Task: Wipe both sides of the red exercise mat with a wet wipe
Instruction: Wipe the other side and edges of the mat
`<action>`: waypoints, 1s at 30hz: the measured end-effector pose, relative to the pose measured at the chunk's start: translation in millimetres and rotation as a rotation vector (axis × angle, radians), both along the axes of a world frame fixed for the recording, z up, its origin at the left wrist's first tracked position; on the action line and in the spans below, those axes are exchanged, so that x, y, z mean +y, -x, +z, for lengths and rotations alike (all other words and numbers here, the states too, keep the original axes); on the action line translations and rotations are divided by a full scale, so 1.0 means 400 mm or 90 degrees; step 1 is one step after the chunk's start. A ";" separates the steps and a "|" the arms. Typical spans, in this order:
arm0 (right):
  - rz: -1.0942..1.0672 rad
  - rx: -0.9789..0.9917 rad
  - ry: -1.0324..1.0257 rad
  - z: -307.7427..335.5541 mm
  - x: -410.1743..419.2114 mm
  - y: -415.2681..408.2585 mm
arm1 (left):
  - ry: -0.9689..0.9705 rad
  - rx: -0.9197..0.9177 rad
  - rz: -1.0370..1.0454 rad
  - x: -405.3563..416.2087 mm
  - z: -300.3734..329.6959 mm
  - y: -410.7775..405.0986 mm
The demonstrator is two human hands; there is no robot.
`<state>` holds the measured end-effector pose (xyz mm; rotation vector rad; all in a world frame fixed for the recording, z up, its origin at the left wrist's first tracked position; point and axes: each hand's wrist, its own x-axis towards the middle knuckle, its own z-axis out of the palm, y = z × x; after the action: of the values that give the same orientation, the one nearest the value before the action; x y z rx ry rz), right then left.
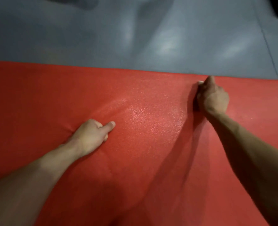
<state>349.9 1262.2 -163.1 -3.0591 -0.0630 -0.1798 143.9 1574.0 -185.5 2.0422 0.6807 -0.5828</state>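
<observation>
Across the lower two thirds of the view lies the red exercise mat (45, 95), flat on the grey floor (69, 38), its far edge running from nine o'clock to three o'clock. A glistening damp patch (144, 115) shows near the middle of the mat, with a curved streak at its ten o'clock side. At two o'clock from that patch, just inside the far edge, the right hand (212, 97) presses down on the mat with its fingers (201, 85) curled tight around a wet wipe (200, 82), of which only a small white corner shows at the knuckles. At eight o'clock from the patch the left hand (91, 136) rests on the mat, most of its fingers tucked under into a loose fist that holds nothing, the thumb stretched out flat toward three o'clock; the mat dimples slightly under its knuckles. Both bare forearms reach in from the near corners, and the right one casts a long shadow over the mat. Pale reflections of light lie on the floor at twelve and one o'clock.
</observation>
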 end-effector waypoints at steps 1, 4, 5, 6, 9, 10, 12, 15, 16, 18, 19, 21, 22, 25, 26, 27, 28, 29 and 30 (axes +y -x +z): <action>0.002 0.000 -0.011 -0.008 0.029 0.008 | 0.001 0.001 0.001 0.000 0.001 0.000; 0.113 0.006 -0.065 -0.045 0.227 0.061 | 0.003 0.000 0.013 0.001 0.001 -0.001; 0.178 0.005 -0.076 -0.060 0.314 0.090 | 0.003 -0.002 0.017 0.002 0.002 -0.001; 0.249 0.001 -0.082 -0.070 0.399 0.127 | -0.004 -0.005 0.017 -0.001 0.003 0.000; 0.506 0.001 -0.096 -0.066 0.538 0.223 | -0.009 -0.014 0.021 -0.009 0.007 0.000; 0.544 0.001 -0.105 -0.065 0.522 0.215 | -0.010 -0.013 0.020 -0.009 0.008 0.001; 0.491 -0.049 -0.064 -0.062 0.417 0.152 | -0.016 -0.005 0.014 -0.005 0.008 0.003; 0.202 0.016 0.031 -0.022 0.163 0.026 | -0.019 0.000 0.003 -0.002 0.009 0.001; 0.108 0.041 0.014 -0.002 0.083 0.002 | -0.022 0.000 -0.001 -0.001 0.008 0.001; 0.009 0.028 -0.018 0.019 0.008 -0.005 | -0.024 0.000 0.000 0.001 0.006 0.001; 0.010 0.024 -0.037 0.017 0.024 0.008 | -0.023 0.000 0.003 0.002 0.005 0.001; 0.079 0.036 -0.080 -0.009 0.132 0.059 | -0.019 -0.002 0.013 0.004 0.004 0.003; 0.134 0.030 -0.101 -0.031 0.200 0.092 | -0.013 -0.004 0.016 0.002 0.004 0.004; 0.339 -0.024 -0.141 -0.056 0.410 0.219 | -0.013 -0.020 0.017 -0.004 0.005 0.006; 0.400 -0.032 -0.139 -0.053 0.445 0.252 | -0.014 -0.025 0.011 -0.006 0.004 0.005; 0.436 -0.032 -0.144 -0.054 0.451 0.267 | -0.013 -0.028 0.005 -0.006 0.004 0.006; 0.449 -0.040 -0.152 -0.055 0.429 0.261 | -0.011 -0.028 0.001 -0.005 0.004 0.006; 0.443 -0.053 -0.151 -0.050 0.384 0.247 | -0.010 -0.026 0.001 -0.004 0.005 0.007; 0.425 -0.060 -0.136 -0.048 0.318 0.223 | -0.009 -0.024 0.002 -0.004 0.005 0.007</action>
<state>260.8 1389.5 -182.1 -2.6372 -0.9739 -0.2585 141.2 1572.5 -183.5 2.0602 0.6678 -0.5378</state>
